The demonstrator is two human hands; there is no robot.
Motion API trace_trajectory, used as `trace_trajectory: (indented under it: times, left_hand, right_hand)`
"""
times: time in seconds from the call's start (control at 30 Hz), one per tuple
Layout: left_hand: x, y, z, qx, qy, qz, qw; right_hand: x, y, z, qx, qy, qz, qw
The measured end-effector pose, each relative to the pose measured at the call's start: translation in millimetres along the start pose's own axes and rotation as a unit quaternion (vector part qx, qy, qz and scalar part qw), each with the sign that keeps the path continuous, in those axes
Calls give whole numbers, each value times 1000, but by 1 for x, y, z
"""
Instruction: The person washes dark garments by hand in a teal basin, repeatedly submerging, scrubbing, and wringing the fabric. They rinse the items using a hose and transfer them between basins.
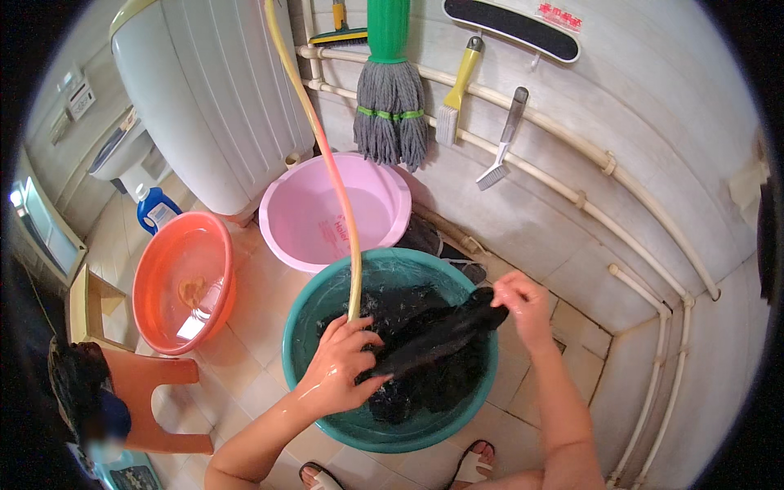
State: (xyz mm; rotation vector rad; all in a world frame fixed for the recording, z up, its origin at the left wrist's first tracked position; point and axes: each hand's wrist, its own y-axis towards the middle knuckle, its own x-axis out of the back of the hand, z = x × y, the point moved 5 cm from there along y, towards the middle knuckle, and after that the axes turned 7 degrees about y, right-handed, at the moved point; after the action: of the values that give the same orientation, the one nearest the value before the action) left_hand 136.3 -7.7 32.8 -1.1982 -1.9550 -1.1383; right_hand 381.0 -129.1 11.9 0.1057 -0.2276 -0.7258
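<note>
Hands first: the left hand (343,369), fingers loosely curled, is on one end of a wet black cloth (445,331); the right hand (524,307) pinches the other end shut between thumb and fingers. The cloth stretches over a teal basin (307,333) on pale floor tiles (255,331), where a yellow hose (284,53) hangs down. Behind I see a pink basin (296,208), leftward an orange basin (157,273), and a grey mop (390,135) against the wall (653,163).

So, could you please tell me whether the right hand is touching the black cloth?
Touching: the head view shows the right hand pinching the upper right end of the black cloth.
</note>
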Motion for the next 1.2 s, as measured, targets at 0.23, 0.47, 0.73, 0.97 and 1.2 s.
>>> trace_trajectory:
  times: [0.23, 0.47, 0.73, 0.97, 1.2]
  left_hand:
    - [-66, -57, 8, 44, -60, 219, 973]
    - [-98, -57, 39, 227, 26, 115, 967]
    - [-128, -64, 53, 210, 137, 108, 962]
    - [-44, -57, 48, 334, -165, -68, 926]
    - [-9, -21, 39, 207, -39, 143, 967]
  right_hand:
    - [5, -23, -54, -175, -453, 150, 861]
    - [-82, -54, -45, 88, -449, 151, 876]
    - [-47, -49, -87, -139, -428, 239, 861]
    - [5, -27, -34, -125, 41, 79, 988]
    - [8, -7, 23, -146, 100, 100, 979]
